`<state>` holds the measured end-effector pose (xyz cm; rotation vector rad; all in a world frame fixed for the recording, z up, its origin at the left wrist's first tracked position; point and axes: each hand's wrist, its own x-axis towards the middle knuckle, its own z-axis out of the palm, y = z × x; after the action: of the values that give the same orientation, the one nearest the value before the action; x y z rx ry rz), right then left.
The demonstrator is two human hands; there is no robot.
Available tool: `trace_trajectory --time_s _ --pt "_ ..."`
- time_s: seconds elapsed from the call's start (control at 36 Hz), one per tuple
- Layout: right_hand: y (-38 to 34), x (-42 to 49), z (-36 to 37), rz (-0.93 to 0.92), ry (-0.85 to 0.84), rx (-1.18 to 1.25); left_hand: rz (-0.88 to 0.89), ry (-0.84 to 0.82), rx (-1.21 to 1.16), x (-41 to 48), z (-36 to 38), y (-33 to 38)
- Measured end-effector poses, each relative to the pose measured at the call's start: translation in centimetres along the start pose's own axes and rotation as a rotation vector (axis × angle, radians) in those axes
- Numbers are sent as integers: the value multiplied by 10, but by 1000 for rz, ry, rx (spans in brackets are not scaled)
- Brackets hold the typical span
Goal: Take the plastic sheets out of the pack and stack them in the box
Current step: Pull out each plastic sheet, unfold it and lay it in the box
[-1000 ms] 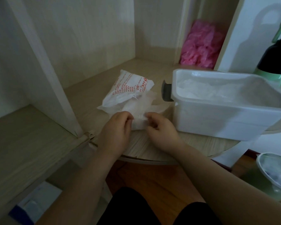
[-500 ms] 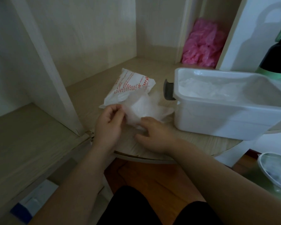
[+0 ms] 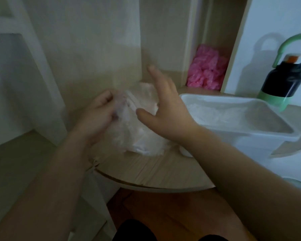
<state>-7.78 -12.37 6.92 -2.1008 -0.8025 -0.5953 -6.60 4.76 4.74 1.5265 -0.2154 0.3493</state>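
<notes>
A thin clear plastic sheet is lifted off the round wooden table, blurred by motion. My left hand grips its upper left edge with curled fingers. My right hand is spread with straight fingers, laid against the sheet's right side. The white pack with red print is hidden behind the sheet and hands; only a pale corner shows. The white plastic box stands to the right, with crumpled clear sheets lying inside.
A pile of pink plastic sits in a shelf niche at the back. A dark bottle with a green handle stands behind the box. Wooden shelf panels rise at the left. Below the table edge is brown floor.
Both hands rose from the table with the sheet. My left hand lifted its edge higher, and my right hand let go, opened and moved up to the sheet's right side. The camera tilted closer.
</notes>
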Motion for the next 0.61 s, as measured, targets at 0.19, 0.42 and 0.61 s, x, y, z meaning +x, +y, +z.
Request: trace_trajectory --time_s 0.19,0.42,0.61 --pt "-1 35 -41 94 -140 -202 -35 -249 154 14 29 29" --pt "18 29 -70 494 42 127 -39 -376 177 18 48 28" --pt "31 20 -106 667 51 147 12 -27 124 38 84 37"
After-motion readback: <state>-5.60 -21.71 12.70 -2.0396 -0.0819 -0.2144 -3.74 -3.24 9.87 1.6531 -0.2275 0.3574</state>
